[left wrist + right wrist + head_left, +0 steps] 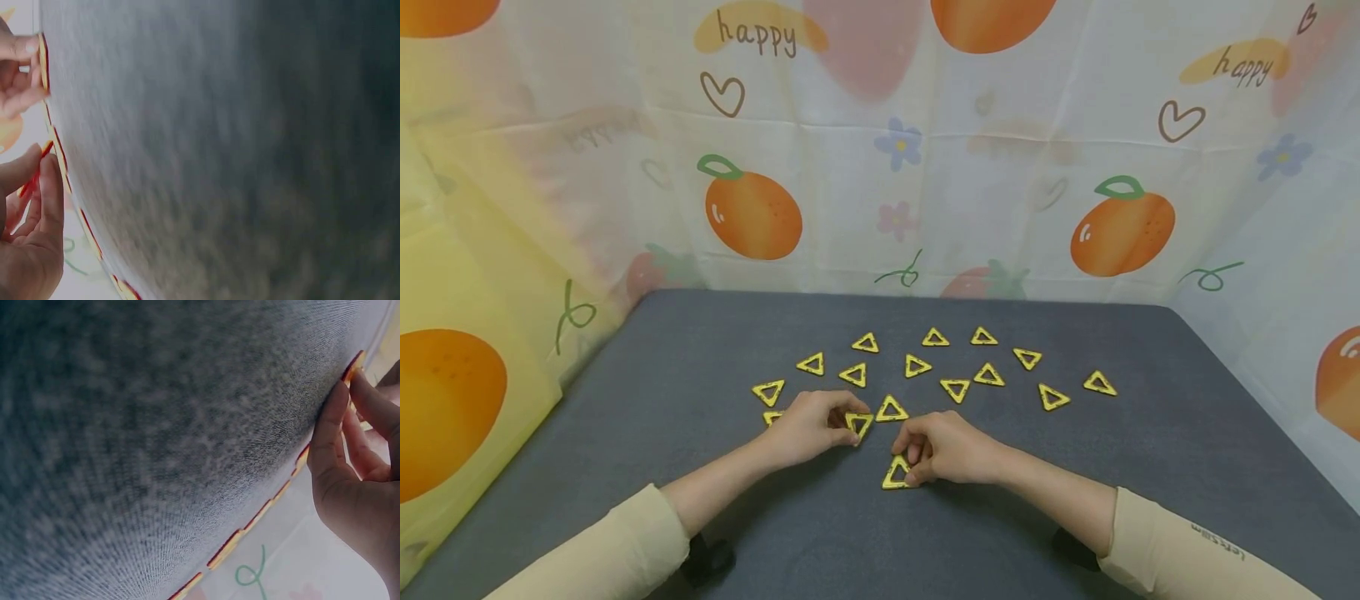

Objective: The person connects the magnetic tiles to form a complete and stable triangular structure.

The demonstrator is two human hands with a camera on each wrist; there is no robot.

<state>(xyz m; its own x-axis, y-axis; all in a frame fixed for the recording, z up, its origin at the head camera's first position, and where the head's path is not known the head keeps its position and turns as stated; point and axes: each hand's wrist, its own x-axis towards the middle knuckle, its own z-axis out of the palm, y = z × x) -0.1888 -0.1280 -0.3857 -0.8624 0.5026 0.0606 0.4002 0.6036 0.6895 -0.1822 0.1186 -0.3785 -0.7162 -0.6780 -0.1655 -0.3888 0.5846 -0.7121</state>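
My left hand [811, 427] pinches a yellow triangular ring [852, 422] between thumb and fingers; in the left wrist view this triangle [45, 150] is tilted and shows a red edge. Close to the front, my right hand [952, 450] grips the right side of another yellow triangle [891, 479], which lies near the table surface. Between and just beyond the hands a further triangle [891, 410] lies flat, point away from me. Partly hidden behind the left hand is one more triangle [771, 417]. The right wrist view shows my right thumb and finger pinching the triangle's [357, 360] edge.
Several loose yellow triangles, such as the far one [936, 338] and the right one [1100, 383], lie scattered across the dark grey table [1000, 542]. Behind it hangs a fruit-printed cloth [835, 183], which also covers both sides.
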